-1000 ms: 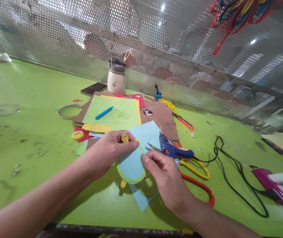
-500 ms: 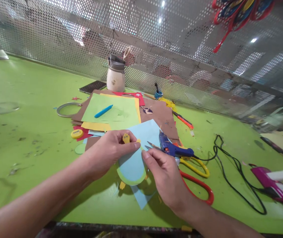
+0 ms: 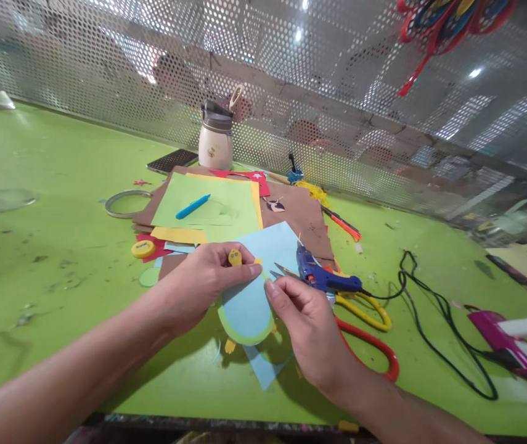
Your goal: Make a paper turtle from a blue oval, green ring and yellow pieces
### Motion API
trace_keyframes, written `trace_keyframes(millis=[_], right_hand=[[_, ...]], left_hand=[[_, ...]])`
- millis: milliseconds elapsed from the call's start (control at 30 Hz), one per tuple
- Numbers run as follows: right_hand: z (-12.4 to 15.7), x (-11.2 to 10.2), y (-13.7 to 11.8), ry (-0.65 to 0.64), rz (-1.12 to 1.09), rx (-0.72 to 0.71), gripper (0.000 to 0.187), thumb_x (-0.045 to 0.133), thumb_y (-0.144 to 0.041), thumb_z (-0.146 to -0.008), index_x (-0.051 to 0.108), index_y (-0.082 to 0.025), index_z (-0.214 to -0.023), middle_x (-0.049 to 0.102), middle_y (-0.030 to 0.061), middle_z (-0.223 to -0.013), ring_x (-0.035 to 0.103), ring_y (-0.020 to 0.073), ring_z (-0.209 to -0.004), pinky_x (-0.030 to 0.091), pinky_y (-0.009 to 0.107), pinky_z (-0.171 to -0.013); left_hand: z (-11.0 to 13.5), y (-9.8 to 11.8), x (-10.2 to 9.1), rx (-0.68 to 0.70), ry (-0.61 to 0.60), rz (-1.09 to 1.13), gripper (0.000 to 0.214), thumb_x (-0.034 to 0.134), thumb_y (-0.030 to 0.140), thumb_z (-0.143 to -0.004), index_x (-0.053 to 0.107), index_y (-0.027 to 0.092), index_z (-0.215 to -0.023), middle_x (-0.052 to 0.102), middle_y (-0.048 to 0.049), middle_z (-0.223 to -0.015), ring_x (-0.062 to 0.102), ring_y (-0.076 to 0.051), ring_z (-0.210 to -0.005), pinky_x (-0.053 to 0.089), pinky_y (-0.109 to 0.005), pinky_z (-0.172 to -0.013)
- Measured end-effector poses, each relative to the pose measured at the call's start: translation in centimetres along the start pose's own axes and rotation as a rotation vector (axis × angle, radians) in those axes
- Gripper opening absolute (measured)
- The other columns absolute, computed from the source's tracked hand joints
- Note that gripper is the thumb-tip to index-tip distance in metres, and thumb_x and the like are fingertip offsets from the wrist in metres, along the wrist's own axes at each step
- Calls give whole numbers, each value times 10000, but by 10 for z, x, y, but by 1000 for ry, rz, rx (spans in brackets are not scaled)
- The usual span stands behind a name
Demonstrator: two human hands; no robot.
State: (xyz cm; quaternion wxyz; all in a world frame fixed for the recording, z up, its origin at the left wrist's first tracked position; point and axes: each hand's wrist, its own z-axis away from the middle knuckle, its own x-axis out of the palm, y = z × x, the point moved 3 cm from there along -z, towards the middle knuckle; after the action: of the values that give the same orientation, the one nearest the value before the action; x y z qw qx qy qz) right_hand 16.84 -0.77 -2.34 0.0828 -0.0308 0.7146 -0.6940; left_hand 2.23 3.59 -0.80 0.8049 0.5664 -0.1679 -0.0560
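Between my two hands is a paper turtle (image 3: 247, 314), a blue oval with a light green rim, a yellow head with drawn eyes and small yellow feet. My left hand (image 3: 212, 274) pinches its upper edge beside the head, thumb on top. At its right edge my right hand (image 3: 298, 314) closes thumb and forefinger on the rim. Scissors (image 3: 365, 339) with red and yellow handles lie just beyond my right hand, their blades partly under a blue glue gun (image 3: 328, 277). My fingers cover part of the turtle's upper rim.
A stack of coloured paper (image 3: 240, 206) lies ahead with a blue pen (image 3: 193, 206) on it. Behind stand a white bottle (image 3: 216, 145) and a perforated metal screen (image 3: 129, 80). A black cord (image 3: 424, 302) loops at right near a magenta tool (image 3: 498, 342). Left is a tape ring (image 3: 127, 205).
Almost nothing differs. The turtle's lower end has shifted very slightly up and to the right; both hands keep their pinch in nearly the same place.
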Motion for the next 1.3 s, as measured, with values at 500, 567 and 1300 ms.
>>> trace_keyframes(millis=[500, 567, 1300], right_hand=[[-1, 2, 9, -9, -275, 83, 251, 629, -369, -908, 582, -179, -750, 484, -65, -603, 438, 74, -543, 370, 187, -513], [-1, 2, 9, 0, -287, 88, 226, 645, -354, -898, 591, -179, -765, 485, -66, -609, 447, 73, -547, 376, 183, -515], [1, 1, 3, 54, -164, 48, 326, 615, -439, -903, 572, -176, -715, 527, -36, -619, 475, 98, -576, 398, 221, -547]], left_hand=[[2, 3, -3, -4, 15, 34, 283, 823, 297, -594, 593, 167, -695, 636, 6, -550, 575, -136, -462, 435, -225, -454], [2, 4, -2, -12, 23, 37, 272, 818, 279, -591, 594, 167, -697, 637, 4, -552, 578, -140, -465, 437, -227, -456], [1, 5, -7, 6, 60, 39, 239, 796, 227, -600, 582, 167, -688, 640, 13, -536, 557, -125, -465, 421, -216, -461]])
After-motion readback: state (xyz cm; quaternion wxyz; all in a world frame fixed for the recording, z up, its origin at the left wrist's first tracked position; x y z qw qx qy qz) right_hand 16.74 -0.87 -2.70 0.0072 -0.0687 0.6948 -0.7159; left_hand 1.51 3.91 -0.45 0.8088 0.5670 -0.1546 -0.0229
